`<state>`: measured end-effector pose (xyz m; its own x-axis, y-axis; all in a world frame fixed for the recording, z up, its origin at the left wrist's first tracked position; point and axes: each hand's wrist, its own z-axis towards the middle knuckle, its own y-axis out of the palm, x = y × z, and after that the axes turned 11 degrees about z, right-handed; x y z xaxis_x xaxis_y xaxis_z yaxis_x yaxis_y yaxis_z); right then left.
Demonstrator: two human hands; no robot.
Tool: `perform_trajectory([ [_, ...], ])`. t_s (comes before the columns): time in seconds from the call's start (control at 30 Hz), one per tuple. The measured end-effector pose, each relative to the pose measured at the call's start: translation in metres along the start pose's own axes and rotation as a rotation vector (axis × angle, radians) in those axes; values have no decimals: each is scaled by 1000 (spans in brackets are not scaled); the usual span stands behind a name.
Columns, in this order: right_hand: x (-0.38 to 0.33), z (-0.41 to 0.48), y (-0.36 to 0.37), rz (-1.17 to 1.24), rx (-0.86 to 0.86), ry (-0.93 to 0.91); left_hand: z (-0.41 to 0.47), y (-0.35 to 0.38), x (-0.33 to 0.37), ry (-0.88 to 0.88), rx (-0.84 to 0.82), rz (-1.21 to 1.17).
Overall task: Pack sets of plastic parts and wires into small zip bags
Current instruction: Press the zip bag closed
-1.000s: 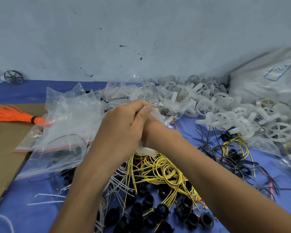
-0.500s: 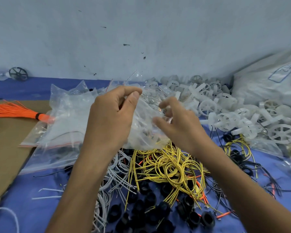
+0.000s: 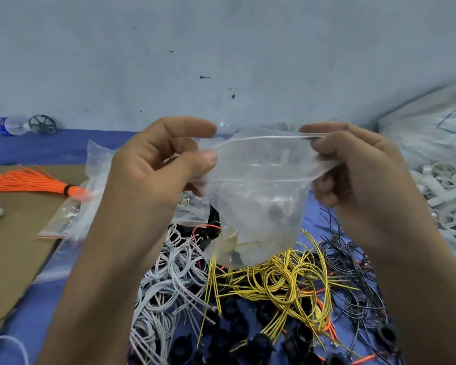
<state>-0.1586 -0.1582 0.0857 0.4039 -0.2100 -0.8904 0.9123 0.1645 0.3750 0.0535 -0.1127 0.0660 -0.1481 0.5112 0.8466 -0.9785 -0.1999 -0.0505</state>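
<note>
Head view: clear zip bag point(image 3: 256, 206) held up mid-frame over yellow wires point(image 3: 279, 280); contact with pile unclear. Mouth points up, zip strip runs left to right, body hangs down. Small parts in bottom, too blurred to name. Left hand point(image 3: 153, 175) pinches left end of mouth between thumb and forefinger. Right hand point(image 3: 353, 175) grips right end, fingers curled on strip. White wires point(image 3: 169, 280) lower left, black plastic parts point(image 3: 248, 338) below, white wheels point(image 3: 453, 214) far right.
</note>
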Motion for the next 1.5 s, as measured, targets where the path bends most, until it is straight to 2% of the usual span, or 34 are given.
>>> perform_trajectory([
  [0.13, 1, 3, -11, 188, 38, 66, -1, 6, -3, -5, -110, -20],
  [0.23, 4, 8, -18, 250, 37, 93, -3, 7, -8, -28, -186, 182],
  [0.37, 8, 11, -22, 251, 10, 102, -3, 13, -16, -21, -33, 265],
  [0.73, 0, 7, -28, 268, 36, 136, -2, 14, -20, -39, 93, 336],
  [1.1, -19, -1, -34, 397, -54, 100, -5, 19, -2, 115, 97, 265],
  [1.23, -13, 1, -35, 278, 31, 127, -3, 27, -14, 20, 80, 243],
  [1.3, -9, 4, -38, 159, 70, 67, -4, 33, -18, -13, 72, 248],
  [1.4, -13, -2, -40, -124, 97, -218, -7, 37, -18, -13, 36, 294],
  [1.5, -24, -20, -34, -521, -67, -488, -10, 39, -13, 9, -57, 360],
])
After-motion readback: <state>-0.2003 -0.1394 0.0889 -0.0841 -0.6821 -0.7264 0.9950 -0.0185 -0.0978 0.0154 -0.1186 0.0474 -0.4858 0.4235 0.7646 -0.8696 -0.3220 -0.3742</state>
